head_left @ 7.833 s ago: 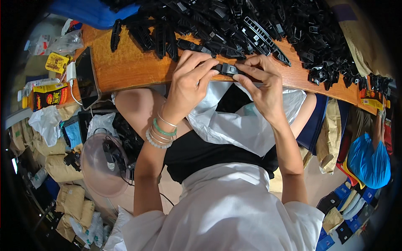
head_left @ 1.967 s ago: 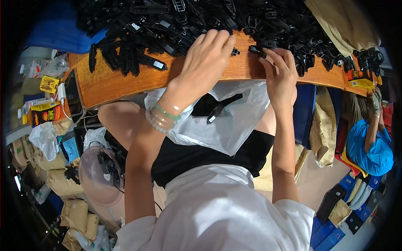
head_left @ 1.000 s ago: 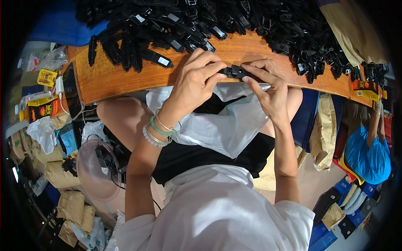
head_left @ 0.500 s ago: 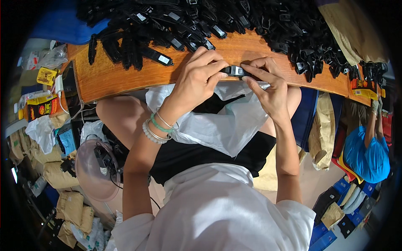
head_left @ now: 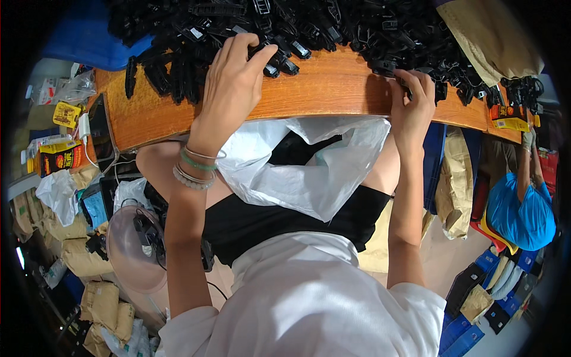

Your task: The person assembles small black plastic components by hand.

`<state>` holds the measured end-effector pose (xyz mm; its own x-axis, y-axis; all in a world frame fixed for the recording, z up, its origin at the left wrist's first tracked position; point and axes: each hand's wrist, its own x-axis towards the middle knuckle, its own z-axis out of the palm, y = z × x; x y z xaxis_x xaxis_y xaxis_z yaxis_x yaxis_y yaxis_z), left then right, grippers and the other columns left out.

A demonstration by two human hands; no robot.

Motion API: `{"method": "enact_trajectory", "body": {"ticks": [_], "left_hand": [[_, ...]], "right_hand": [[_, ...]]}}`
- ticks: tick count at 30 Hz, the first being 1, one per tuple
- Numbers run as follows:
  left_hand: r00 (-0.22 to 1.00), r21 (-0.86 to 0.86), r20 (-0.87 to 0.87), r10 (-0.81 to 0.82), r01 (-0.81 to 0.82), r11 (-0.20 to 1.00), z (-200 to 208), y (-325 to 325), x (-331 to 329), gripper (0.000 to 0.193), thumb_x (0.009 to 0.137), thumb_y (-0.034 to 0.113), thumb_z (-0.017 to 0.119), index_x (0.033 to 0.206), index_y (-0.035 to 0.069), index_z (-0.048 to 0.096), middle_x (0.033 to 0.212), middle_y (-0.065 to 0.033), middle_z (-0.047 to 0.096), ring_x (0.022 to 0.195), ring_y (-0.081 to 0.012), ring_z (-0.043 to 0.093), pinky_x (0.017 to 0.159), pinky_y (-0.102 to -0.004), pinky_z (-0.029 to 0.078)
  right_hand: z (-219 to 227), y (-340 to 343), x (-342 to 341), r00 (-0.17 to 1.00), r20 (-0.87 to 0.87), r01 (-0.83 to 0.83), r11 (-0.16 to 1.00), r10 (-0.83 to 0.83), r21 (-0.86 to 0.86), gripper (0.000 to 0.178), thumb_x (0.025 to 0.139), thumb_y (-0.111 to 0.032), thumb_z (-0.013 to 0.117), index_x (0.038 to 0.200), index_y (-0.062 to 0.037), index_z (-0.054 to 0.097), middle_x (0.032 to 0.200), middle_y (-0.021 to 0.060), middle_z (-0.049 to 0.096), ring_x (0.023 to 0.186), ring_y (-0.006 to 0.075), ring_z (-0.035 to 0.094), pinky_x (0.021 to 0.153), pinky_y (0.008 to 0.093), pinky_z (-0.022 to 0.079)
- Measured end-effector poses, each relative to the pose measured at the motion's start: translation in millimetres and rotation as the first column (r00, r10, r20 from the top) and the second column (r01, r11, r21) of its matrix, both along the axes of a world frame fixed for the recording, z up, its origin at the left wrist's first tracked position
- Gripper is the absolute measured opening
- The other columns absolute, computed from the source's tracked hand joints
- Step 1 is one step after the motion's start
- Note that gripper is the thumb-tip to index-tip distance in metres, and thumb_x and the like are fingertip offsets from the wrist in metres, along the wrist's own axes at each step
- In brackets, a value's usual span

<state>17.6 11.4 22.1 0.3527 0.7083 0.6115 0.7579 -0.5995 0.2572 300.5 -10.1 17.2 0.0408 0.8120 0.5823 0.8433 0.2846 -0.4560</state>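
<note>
My left hand (head_left: 233, 89) reaches over the left pile of black plastic strap-like pieces (head_left: 184, 65), several of which carry small pale labels. Its thumb and fingers are apart, and nothing shows between them. Over at the right pile of small black buckle pieces (head_left: 443, 56), my right hand (head_left: 413, 104) has its fingers bent. Its fingertips meet at a rounded black buckle piece (head_left: 382, 66) on the near edge of that pile; their grip is partly hidden. Across my lap lies a white plastic bag (head_left: 285, 193), its mouth spread below the table edge with something dark inside.
Both piles lie along the wooden table (head_left: 333, 89). A blue plastic sheet or tray (head_left: 83, 35) is at the far left, brown paper (head_left: 493, 41) at the far right. A translucent bin (head_left: 134, 262) stands left of me. A person in blue (head_left: 520, 211) works at right.
My hands have parted from the small black buckle they held together at the table's near edge. The left went up-left to one pile, the right moved right to the other. That buckle is out of sight.
</note>
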Motion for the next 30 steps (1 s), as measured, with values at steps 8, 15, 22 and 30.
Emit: {"method": "enact_trajectory", "body": {"ticks": [8,15,22,30], "left_hand": [[0.976,0.098,-0.204,-0.078,0.100,0.990,-4.1,11.5,-7.4,0.035,0.077,-0.002,0.067,0.110,0.000,0.057,0.108,-0.0118,0.058,0.088,-0.0285,0.057,0.079,-0.0358,0.048],[0.954,0.177,-0.241,-0.179,0.225,0.958,-3.2,-26.1,13.2,0.038,0.073,0.002,0.069,0.109,0.000,0.058,0.104,-0.0106,0.059,0.090,-0.0265,0.056,0.077,-0.0373,0.047],[0.938,-0.156,-0.072,-0.339,0.325,0.933,-7.9,-27.0,15.5,0.035,0.075,0.006,0.068,0.109,0.000,0.061,0.102,-0.0110,0.059,0.095,-0.0273,0.054,0.084,-0.0393,0.045],[0.979,-0.226,0.166,-0.116,0.153,0.962,-9.6,-31.3,0.6,0.023,0.076,0.003,0.072,0.097,-0.004,0.066,0.094,-0.0118,0.059,0.088,-0.0271,0.055,0.076,-0.0356,0.047]], "right_hand": [[-16.2,11.3,-13.6,0.988,0.090,-0.127,0.992,0.125,0.012,0.025,0.075,0.001,0.069,0.098,-0.0066,0.067,0.097,0.0096,0.059,0.091,0.0304,0.055,0.078,0.0403,0.045],[-15.0,2.0,-47.2,0.995,0.038,0.089,0.995,-0.088,-0.039,0.024,0.081,-0.021,0.072,0.097,-0.0061,0.063,0.091,0.0112,0.060,0.087,0.0297,0.058,0.073,0.0392,0.044],[-16.8,3.7,-52.8,0.987,0.140,-0.068,0.995,0.078,-0.075,0.025,0.078,-0.015,0.070,0.101,-0.0072,0.062,0.090,0.0094,0.057,0.086,0.0283,0.054,0.074,0.0380,0.037],[-17.1,9.9,-48.8,0.991,-0.103,-0.091,0.991,0.080,-0.103,0.024,0.074,-0.007,0.074,0.094,-0.0008,0.064,0.089,0.0115,0.058,0.089,0.0305,0.055,0.081,0.0397,0.042]]}}
